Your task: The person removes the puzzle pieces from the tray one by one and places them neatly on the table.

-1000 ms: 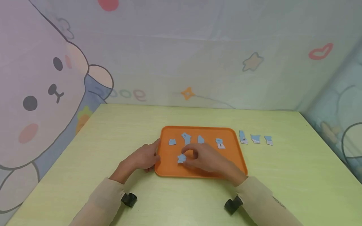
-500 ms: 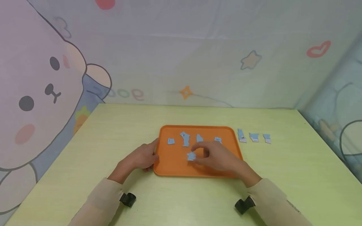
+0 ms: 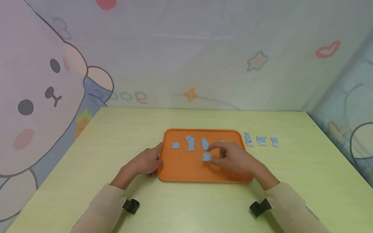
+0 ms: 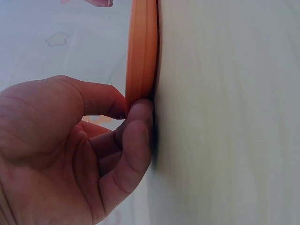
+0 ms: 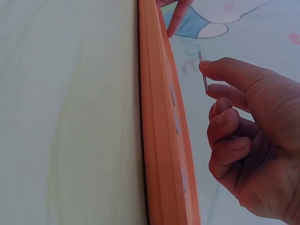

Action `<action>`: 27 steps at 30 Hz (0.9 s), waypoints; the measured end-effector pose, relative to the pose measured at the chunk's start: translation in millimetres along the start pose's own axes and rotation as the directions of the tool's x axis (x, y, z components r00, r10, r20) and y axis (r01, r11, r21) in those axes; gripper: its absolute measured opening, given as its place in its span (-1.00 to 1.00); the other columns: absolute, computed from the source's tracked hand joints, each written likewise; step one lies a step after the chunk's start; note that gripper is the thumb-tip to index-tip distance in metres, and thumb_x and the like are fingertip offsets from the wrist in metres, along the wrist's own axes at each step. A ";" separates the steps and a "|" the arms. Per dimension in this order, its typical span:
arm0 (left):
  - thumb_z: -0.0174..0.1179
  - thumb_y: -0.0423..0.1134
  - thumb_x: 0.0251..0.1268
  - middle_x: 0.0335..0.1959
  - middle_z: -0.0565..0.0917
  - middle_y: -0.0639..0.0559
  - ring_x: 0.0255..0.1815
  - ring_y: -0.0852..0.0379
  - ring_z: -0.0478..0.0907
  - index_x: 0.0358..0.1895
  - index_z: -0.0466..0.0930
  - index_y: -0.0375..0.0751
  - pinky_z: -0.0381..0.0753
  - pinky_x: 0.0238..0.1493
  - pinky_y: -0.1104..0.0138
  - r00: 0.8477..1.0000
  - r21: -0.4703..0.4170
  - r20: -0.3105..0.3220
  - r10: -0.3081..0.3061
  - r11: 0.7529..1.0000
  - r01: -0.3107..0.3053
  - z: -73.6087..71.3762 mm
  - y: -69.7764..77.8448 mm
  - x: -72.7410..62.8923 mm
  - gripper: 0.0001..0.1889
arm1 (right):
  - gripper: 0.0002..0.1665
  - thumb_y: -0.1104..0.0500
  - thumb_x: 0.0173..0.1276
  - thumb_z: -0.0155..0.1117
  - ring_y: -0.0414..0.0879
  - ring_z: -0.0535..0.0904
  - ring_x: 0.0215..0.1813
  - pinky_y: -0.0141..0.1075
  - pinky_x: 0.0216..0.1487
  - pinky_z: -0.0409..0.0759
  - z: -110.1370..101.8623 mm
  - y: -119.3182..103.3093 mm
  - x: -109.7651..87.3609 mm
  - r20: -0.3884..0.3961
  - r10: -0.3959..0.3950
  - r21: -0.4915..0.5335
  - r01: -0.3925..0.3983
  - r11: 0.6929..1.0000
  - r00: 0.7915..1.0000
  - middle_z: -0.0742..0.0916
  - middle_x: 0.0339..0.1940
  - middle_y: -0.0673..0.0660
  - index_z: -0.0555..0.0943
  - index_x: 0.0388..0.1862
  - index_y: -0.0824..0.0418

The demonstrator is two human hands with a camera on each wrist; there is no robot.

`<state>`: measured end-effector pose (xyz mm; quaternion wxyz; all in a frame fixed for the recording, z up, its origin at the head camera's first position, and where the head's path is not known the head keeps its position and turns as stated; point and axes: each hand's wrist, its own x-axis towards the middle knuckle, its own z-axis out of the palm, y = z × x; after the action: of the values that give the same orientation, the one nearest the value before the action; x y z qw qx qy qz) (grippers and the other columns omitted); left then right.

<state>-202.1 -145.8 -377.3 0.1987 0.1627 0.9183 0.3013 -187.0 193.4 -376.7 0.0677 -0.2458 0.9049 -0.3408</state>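
Observation:
My left hand grips the left side of an orange tray. In the left wrist view its thumb is at the rim and the curled fingers come up under the tray's edge. Over the tray's right half, my right hand pinches a small blue puzzle piece between thumb and forefinger. The right wrist view shows this piece edge-on, raised off the tray, the other fingers curled in. Along the tray's far part lie a squarish piece, a forked piece and a narrow piece.
Another blue piece on the tray is mostly hidden behind my right hand. Right of the tray, three blue-and-white pieces lie in a row on the pale table. A cartoon-printed cloth hangs behind the table.
My right hand has carried the pinched piece rightward and slightly away from me across the tray, now covering most of the piece at the far right. The left hand stays at the tray's edge.

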 end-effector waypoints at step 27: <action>-0.07 -0.39 0.44 -0.66 0.55 0.01 -0.70 0.12 0.50 0.73 -0.10 -0.30 0.58 -0.58 0.30 1.000 -0.006 0.006 -0.007 1.000 0.007 -0.2 -1.9 0.7 -0.19 | -0.66 0.13 0.38 0.46 -0.21 0.30 -0.63 -0.35 -0.56 0.35 -46.0 60.1 -30.2 -0.040 0.151 0.058 -0.148 0.987 0.988 0.43 -0.62 -0.04 0.71 0.12 -0.02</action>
<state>-203.2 -147.1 -378.5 0.2033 0.1597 0.9173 0.3030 -198.1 273.9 -382.2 0.0799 -0.1678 0.9123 -0.3648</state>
